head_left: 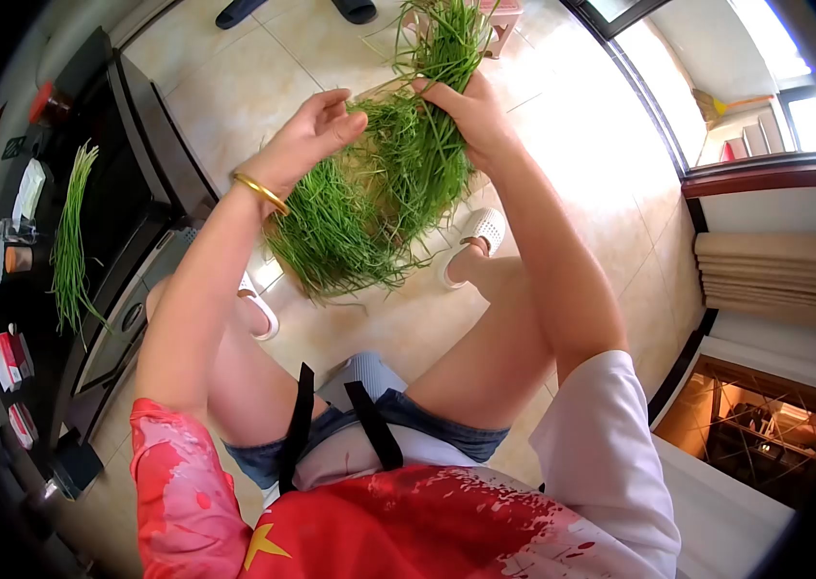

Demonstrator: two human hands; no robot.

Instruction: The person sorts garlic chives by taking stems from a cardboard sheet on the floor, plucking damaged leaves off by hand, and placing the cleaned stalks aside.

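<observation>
A long bunch of thin green stalks (pixel 444 58) is gripped in my right hand (pixel 475 111), its thumb laid across the stalks. Beside it my left hand (pixel 316 130) is raised, palm turned toward the bunch, fingers partly curled and apart, holding nothing. A gold bangle (pixel 261 192) circles my left wrist. Below both hands, a large loose heap of the same green stalks (pixel 335 236) lies on the floor between my feet. Part of the held bunch hangs over this heap.
On the dark cabinet at the left lie another green bundle (pixel 72 232), a red-lidded jar (pixel 49 103) and small boxes. A pink stool (pixel 502 24) stands behind the held bunch. Dark slippers (pixel 355 10) are at the top. My feet wear white clogs (pixel 485 229).
</observation>
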